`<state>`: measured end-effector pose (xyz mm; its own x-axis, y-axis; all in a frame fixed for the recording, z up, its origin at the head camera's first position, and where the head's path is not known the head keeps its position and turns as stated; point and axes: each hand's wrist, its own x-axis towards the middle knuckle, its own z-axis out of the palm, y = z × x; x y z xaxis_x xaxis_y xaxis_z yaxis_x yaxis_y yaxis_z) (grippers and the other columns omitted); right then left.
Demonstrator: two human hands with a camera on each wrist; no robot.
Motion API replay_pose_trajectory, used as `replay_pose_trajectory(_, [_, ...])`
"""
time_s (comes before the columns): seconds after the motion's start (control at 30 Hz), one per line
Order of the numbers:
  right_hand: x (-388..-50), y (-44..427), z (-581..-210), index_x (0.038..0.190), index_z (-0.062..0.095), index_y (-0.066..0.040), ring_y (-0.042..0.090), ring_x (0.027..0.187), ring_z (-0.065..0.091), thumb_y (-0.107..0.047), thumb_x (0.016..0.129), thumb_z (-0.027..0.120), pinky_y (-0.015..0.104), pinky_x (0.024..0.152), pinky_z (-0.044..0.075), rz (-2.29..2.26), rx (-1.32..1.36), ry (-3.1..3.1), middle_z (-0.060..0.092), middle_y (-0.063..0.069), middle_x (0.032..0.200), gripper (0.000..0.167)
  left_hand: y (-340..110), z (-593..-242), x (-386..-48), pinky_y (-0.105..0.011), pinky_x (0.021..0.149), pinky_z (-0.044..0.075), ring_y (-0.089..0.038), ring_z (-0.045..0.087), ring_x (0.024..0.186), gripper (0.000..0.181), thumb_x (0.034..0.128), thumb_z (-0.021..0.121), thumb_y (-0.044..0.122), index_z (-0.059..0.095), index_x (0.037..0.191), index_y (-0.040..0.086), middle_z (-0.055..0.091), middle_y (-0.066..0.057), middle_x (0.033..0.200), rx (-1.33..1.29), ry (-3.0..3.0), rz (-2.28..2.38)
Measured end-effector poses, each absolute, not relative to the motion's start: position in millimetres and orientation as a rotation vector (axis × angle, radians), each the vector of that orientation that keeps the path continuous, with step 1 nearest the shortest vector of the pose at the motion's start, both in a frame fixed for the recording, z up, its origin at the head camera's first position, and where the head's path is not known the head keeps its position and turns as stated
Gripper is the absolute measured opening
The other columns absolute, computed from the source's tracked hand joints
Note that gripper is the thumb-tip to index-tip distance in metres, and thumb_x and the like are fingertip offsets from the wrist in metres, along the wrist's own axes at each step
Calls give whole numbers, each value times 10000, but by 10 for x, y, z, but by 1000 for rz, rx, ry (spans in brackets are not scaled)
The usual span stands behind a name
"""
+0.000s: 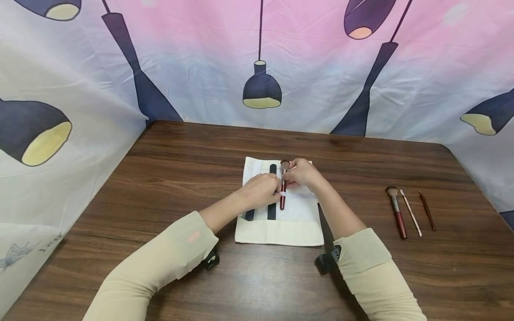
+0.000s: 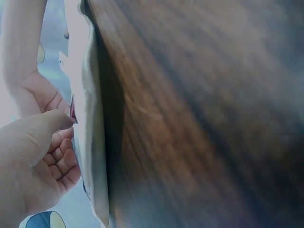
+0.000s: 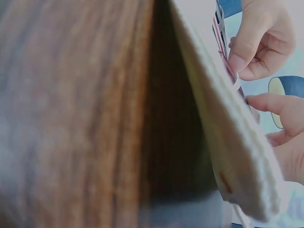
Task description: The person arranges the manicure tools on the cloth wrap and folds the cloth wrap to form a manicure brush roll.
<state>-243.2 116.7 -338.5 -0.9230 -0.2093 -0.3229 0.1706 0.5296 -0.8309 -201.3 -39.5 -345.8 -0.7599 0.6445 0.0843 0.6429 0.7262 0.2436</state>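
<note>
Cream sleeves [image 1: 160, 254] fill the near edge, left and right, each with a black wrist camera [image 1: 326, 263] beside the forearm. Beyond them, a cream cloth roll [image 1: 279, 233] lies opened on the wooden table [image 1: 184, 178], its folded pocket on the near side. A red-handled brush [image 1: 282, 203] rests over the roll's middle, long axis running near to far, bristles at the far end and handle tip toward the pocket, apparently just short of it. A white band [image 1: 299, 195] crosses the handle from left to right, roughly square to that axis. The right hand [image 1: 303, 173], at the far right, holds the brush in a narrow pinch below the bristles. The left hand [image 1: 261, 189], nearer and to the left, has curled fingers at the crossing and appears to pinch the band; whether it also bears on the handle cannot be told. Placement is judged to turn on this crossing: the handle points near, in line with the pocket, with the right hand behind it and the left hand closer to the band. Black strips [image 1: 273, 168] lie left of the brush, one nearly parallel. Well apart at right lie a larger brush [image 1: 396, 214], a white stick [image 1: 411, 214] and a thin brown stick [image 1: 427, 209].
</note>
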Motion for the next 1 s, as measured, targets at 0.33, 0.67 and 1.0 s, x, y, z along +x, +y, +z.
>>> replay_pose_trajectory(0.33, [-2439, 1147, -3411, 1004, 497, 36, 131, 565, 568, -125, 936, 492, 233, 533, 505, -1417, 20, 2260, 536, 108, 752, 176, -387, -3483, -2032, -265, 643, 415, -115, 484, 689, 72, 843, 628, 120, 629, 785, 77, 531, 12, 766, 1069, 2902, 429])
replay_pose_trajectory(0.67, [-2409, 1177, -3400, 748, 475, -39, 128, 571, 565, -114, 915, 537, 250, 563, 509, -1230, -23, 2405, 562, 77, 706, 193, -370, -3472, -2030, -253, 633, 409, -108, 477, 690, 74, 859, 611, 111, 641, 803, 74, 538, 10, 788, 1050, 2870, 446])
replay_pose_trajectory(1.0, [-2349, 1186, -3377, 690, 498, -47, 110, 529, 542, -131, 878, 577, 230, 519, 471, -1067, -130, 2505, 550, 41, 644, 220, -368, -3472, -2021, -258, 640, 419, -111, 483, 686, 74, 858, 601, 93, 655, 823, 57, 558, -4, 803, 1044, 2865, 449])
